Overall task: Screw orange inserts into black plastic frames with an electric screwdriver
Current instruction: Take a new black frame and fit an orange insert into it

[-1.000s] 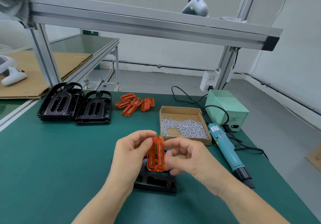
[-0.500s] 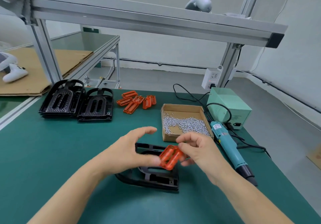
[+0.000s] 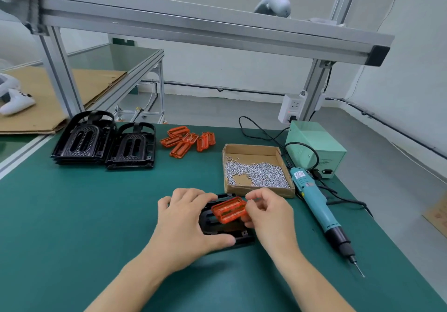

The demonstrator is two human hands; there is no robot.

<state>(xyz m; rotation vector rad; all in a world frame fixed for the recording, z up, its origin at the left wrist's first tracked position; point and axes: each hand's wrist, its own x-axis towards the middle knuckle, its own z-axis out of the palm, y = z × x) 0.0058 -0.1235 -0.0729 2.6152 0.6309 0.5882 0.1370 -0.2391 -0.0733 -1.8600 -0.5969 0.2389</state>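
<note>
Orange insert (image 3: pixel 229 209) pinched by right hand (image 3: pixel 268 215), tilted over black frame (image 3: pixel 225 227) gripped by left hand (image 3: pixel 186 224) at table centre. Not yet seated; screwdriver (image 3: pixel 321 210) untouched at 3 o'clock, screws (image 3: pixel 256 173) unused.

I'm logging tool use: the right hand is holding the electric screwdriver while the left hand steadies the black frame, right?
Not quite. In the head view the right hand pinches the orange insert over the black frame; the electric screwdriver lies untouched on the mat, to its right. The left hand does steady the frame.
</note>
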